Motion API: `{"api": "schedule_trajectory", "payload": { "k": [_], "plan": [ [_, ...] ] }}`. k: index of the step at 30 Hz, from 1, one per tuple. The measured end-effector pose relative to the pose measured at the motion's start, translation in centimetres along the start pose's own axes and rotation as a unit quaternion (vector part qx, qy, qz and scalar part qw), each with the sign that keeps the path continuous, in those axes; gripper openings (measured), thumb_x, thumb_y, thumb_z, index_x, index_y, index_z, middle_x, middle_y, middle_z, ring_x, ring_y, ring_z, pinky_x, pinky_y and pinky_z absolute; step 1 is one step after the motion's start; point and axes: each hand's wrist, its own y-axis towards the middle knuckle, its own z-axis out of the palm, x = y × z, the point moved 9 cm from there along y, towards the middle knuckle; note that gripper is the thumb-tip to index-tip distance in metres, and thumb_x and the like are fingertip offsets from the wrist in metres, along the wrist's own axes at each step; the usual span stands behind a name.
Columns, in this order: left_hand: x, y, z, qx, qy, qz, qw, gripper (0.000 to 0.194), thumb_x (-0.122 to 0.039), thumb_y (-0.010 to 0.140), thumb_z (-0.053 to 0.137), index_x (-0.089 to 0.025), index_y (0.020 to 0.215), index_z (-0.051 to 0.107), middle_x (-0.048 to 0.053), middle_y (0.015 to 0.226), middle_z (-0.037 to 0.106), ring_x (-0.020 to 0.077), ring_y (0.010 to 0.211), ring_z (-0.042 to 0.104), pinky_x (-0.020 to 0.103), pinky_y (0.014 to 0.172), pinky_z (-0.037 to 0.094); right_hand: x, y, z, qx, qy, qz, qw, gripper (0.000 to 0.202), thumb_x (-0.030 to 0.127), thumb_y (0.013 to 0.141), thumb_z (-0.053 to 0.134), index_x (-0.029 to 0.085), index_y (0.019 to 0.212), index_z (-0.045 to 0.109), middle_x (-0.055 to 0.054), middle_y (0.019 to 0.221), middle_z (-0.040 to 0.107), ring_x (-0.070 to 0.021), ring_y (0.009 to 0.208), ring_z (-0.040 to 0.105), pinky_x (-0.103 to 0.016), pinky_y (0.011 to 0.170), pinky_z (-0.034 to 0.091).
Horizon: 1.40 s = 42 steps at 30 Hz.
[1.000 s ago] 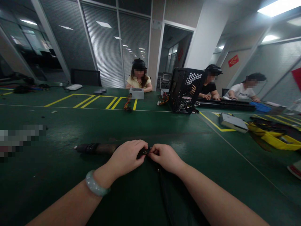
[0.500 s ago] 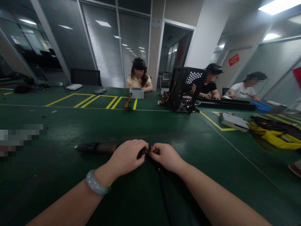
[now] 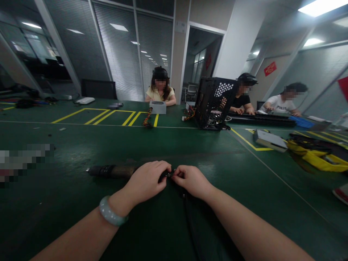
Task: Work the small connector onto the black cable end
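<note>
A dark, slim electric screwdriver (image 3: 114, 171) lies on the green table, its bit end pointing left. Wrapped over its rear part is my left hand (image 3: 148, 179), closed, with a pale bangle (image 3: 112, 212) on the wrist. My right hand (image 3: 194, 181) pinches a small dark piece at the screwdriver's tail, apparently the cable plug, mostly covered by the fingers. From beneath that hand a black cable (image 3: 190, 224) runs down toward the table's near edge. The fingertips of both hands almost meet.
A black computer case (image 3: 216, 103) stands beyond my hands. Power supply units (image 3: 158, 107) and a metal box (image 3: 270, 140) sit farther off. At right is a yellow bin (image 3: 323, 159) with cables. Several people (image 3: 161, 88) sit across the table. A blurred object (image 3: 24, 161) lies left.
Hardly anything differs. Both hands keep their place at the screwdriver's tail, with only a tiny shift of the fingers.
</note>
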Motion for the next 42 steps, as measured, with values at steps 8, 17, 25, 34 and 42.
{"api": "schedule_trajectory", "payload": {
  "k": [8,17,25,34,42],
  "plan": [
    [0.22,-0.02,-0.27,-0.001,-0.004,-0.024,1.0,0.018,-0.022,0.081,0.057,-0.023,0.099,0.057,0.004,0.104,0.064,0.0228,0.091,0.062,0.037,0.079,0.049,-0.12,0.07,0.09,-0.005,0.011,-0.009,1.0,0.014,0.033,0.086,0.061,0.022,0.085,0.069,0.002,0.076,0.069,-0.0118,0.066,0.06,-0.021,0.057,0.038],
    [0.23,0.03,0.23,0.005,0.005,-0.003,1.0,0.015,-0.017,0.081,0.054,-0.022,0.095,0.058,0.004,0.103,0.065,0.0226,0.095,0.062,0.037,0.084,0.049,0.19,-0.04,-0.08,0.003,-0.005,0.01,1.0,0.013,0.031,0.086,0.062,0.02,0.085,0.07,0.001,0.075,0.069,-0.0117,0.065,0.06,-0.021,0.057,0.036],
    [0.04,-0.02,-0.19,0.0,-0.003,-0.014,1.0,0.021,-0.018,0.081,0.056,-0.023,0.101,0.057,0.004,0.108,0.064,0.0228,0.095,0.061,0.038,0.084,0.049,0.23,0.05,-0.12,-0.004,0.001,-0.004,1.0,0.012,0.031,0.086,0.062,0.021,0.084,0.069,0.002,0.077,0.069,-0.0115,0.065,0.06,-0.021,0.058,0.037],
    [0.19,0.0,-0.05,0.011,-0.003,-0.017,1.0,0.013,-0.018,0.081,0.055,-0.023,0.094,0.056,0.003,0.105,0.064,0.0234,0.096,0.061,0.039,0.084,0.048,0.0,-0.06,0.07,0.0,0.009,0.0,1.0,0.014,0.032,0.086,0.062,0.021,0.086,0.069,0.001,0.077,0.07,-0.0118,0.066,0.06,-0.021,0.058,0.038],
    [-0.06,0.05,0.02,0.007,0.002,-0.006,1.0,0.021,-0.016,0.08,0.055,-0.023,0.099,0.058,0.004,0.105,0.064,0.0225,0.095,0.061,0.038,0.085,0.048,0.2,0.04,-0.09,-0.004,-0.004,-0.003,1.0,0.014,0.031,0.086,0.062,0.02,0.085,0.07,0.001,0.077,0.07,-0.0121,0.066,0.06,-0.021,0.058,0.038]
  ]
}}
